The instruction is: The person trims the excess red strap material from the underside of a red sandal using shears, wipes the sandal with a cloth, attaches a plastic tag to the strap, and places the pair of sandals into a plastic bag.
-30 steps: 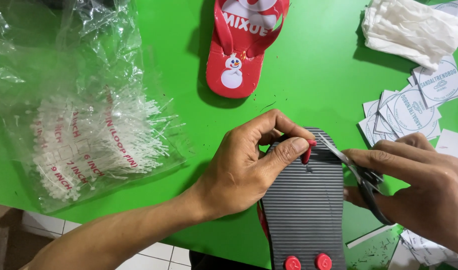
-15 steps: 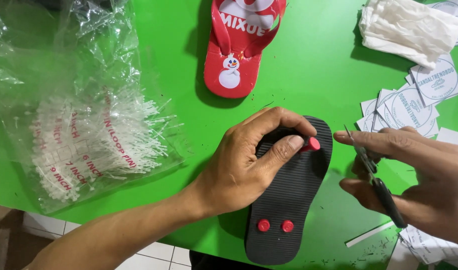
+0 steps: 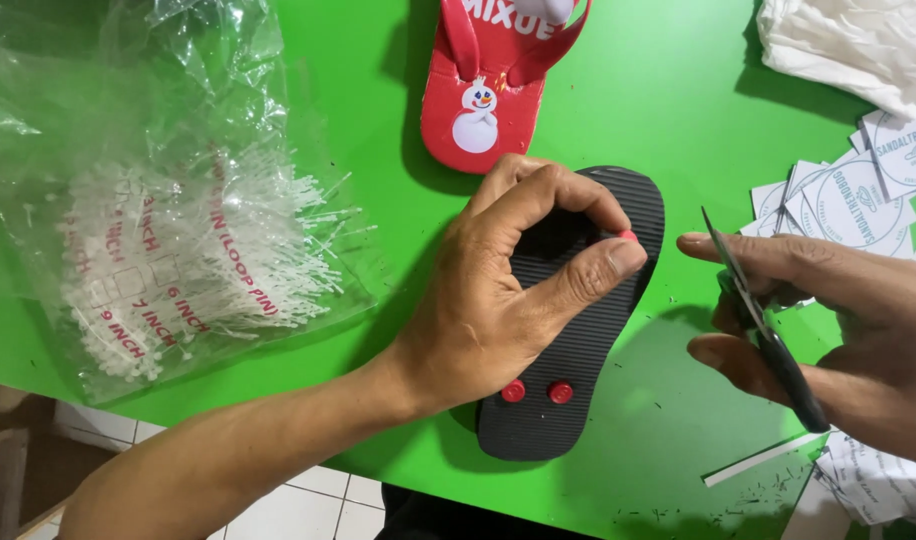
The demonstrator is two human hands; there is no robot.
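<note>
1. Head view, centre: the left hand (image 3: 508,300) lies on an upturned black sandal (image 3: 578,330), sole up, on the green surface (image 3: 228,60).
2. Its fingers curl over the sandal's upper end. The thumb and forefinger close round a small red plug (image 3: 628,236) that sticks out of the sole near the toe; the palm covers the sandal's left edge.
3. Two more red plugs (image 3: 536,391) sit side by side near the sandal's lower end, just under the left wrist.
4. Right of the frame: the right hand (image 3: 838,330) grips scissors (image 3: 768,330) with dark handles. The fingers are wrapped through and round the handles, and the blades point up towards the top of the frame.
5. The scissor tip stands just beside the sandal's right edge, apart from it. The blades look nearly together, though I cannot tell for sure.
6. Top centre: a red sandal (image 3: 488,90) lies strap up, with a snowman drawing on its heel. Its heel end comes close to the left hand's knuckles.
7. Left of the frame: a clear plastic bag (image 3: 158,220) holds a heap of thin white plastic pins.
8. Upper right: a pile of white cloth (image 3: 858,50) sits at the corner, and white round-printed paper tags (image 3: 858,190) lie below it.
9. Lower right: a white paper strip (image 3: 763,460) lies on the surface, with more paper beside it at the edge.
10. Tiny dark scraps dot the surface near the right hand.
</note>
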